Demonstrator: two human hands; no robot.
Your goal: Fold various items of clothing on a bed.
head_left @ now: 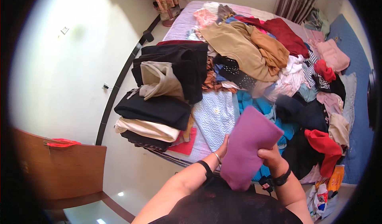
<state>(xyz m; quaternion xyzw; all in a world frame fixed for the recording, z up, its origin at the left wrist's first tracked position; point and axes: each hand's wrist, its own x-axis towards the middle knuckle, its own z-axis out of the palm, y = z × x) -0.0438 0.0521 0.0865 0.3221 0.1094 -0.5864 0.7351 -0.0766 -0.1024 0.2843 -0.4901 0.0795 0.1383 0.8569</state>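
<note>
A folded purple garment (250, 144) is held up in front of my body, over the near edge of the bed. My right hand (271, 157) grips its right side, thumb lying on top and the other fingers hidden beneath. At the left edge, my left hand (223, 147) is closed against the cloth, most of its fingers out of sight behind it. Under and beyond the garment lie a pale blue patterned cloth (215, 112) and bright turquoise clothing (256, 102). What kind of garment the purple one is cannot be made out.
Stacked folded clothes, including a black folded piece (153, 109) and a beige one (159, 81), stand at the bed's left side. A loose heap with a tan garment (238, 45) and a red garment (324, 148) covers the middle and right. A wooden board (67, 168) stands at lower left.
</note>
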